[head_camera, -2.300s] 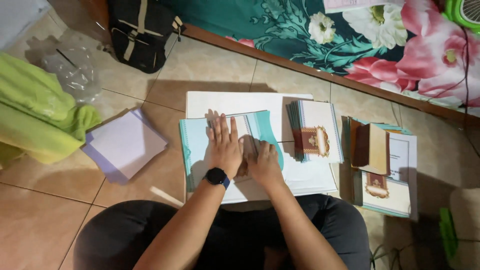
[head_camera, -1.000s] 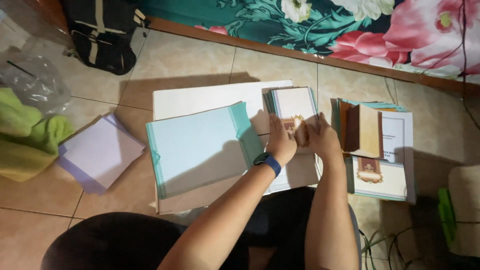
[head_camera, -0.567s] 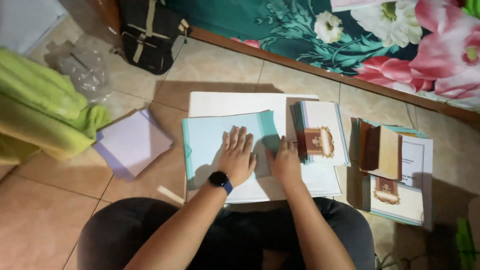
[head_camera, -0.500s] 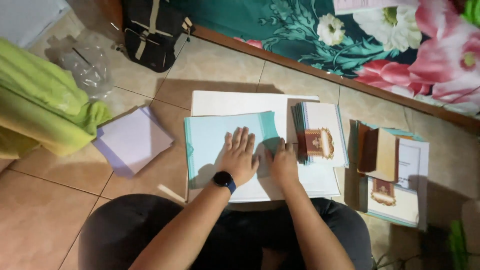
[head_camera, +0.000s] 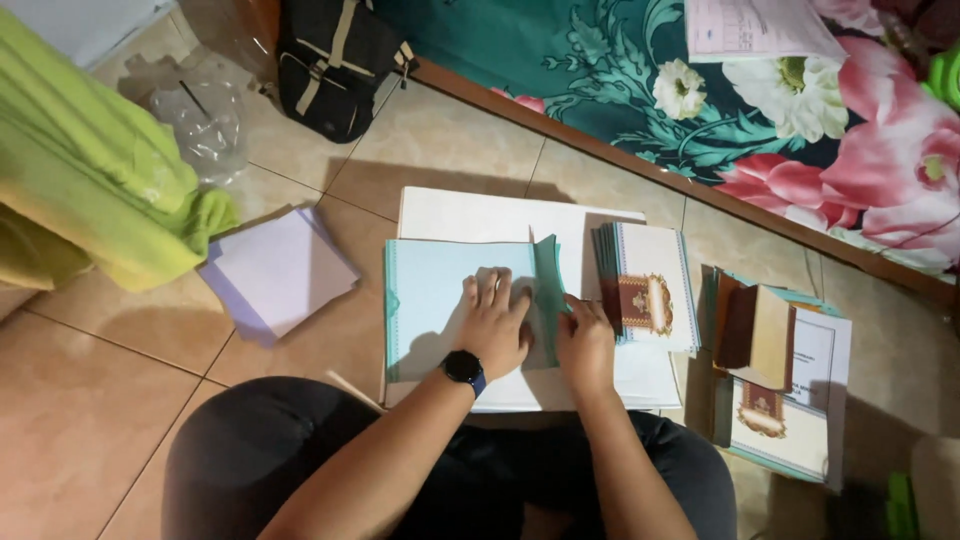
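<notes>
Left hand (head_camera: 495, 325) flat, fingers spread, pressing teal sheet (head_camera: 440, 310) on white board (head_camera: 470, 215). Right hand (head_camera: 585, 345) pinching sheet's raised right edge. Booklet stack (head_camera: 650, 285) just beside; bare tile left.
</notes>
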